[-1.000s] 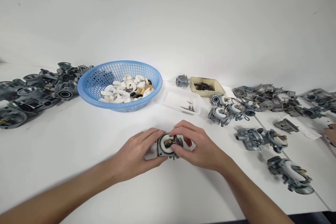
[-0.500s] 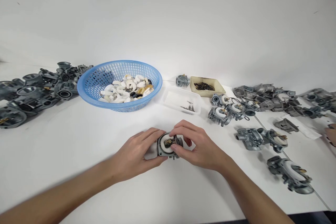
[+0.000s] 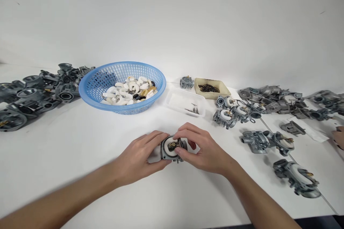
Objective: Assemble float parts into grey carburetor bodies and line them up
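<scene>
A grey metal carburetor body [image 3: 166, 154] lies on the white table in front of me, its open face up. Inside it sits a white U-shaped float [image 3: 167, 142] around brass jets [image 3: 172, 146]. My left hand [image 3: 142, 155] grips the body from the left, thumb along the near edge and fingers at the far edge. My right hand [image 3: 201, 148] reaches in from the right, with thumb and forefinger at the float's right end. Whether a small pin lies between those fingertips is hidden.
Behind stands a blue basket [image 3: 122, 65] of floats, beside a white tray [image 3: 172, 105] with small metal pins and a cream tray [image 3: 215, 95] of black rings. Carburetor bodies pile up at left [image 3: 40, 91] and right [image 3: 279, 102]. Another person's hand [image 3: 339, 137] shows at the right edge.
</scene>
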A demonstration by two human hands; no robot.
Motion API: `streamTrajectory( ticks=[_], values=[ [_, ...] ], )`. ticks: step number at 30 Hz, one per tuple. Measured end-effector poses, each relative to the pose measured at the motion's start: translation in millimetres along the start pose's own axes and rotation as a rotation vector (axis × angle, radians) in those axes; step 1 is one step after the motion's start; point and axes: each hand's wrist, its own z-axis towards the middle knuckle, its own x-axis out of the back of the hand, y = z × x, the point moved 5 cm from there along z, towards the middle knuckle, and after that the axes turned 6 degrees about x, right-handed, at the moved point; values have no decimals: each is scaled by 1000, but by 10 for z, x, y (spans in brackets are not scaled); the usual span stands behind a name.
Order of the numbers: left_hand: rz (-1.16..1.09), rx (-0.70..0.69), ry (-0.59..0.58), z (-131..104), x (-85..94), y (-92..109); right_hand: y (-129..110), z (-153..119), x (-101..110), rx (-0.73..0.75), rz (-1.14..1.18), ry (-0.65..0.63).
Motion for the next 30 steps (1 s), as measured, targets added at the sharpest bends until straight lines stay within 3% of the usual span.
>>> streamTrajectory(
  ticks=[30],
  values=[
    [18,17,11,-1,0,-2,-17,-1,17,9,-17,6]
  ],
)
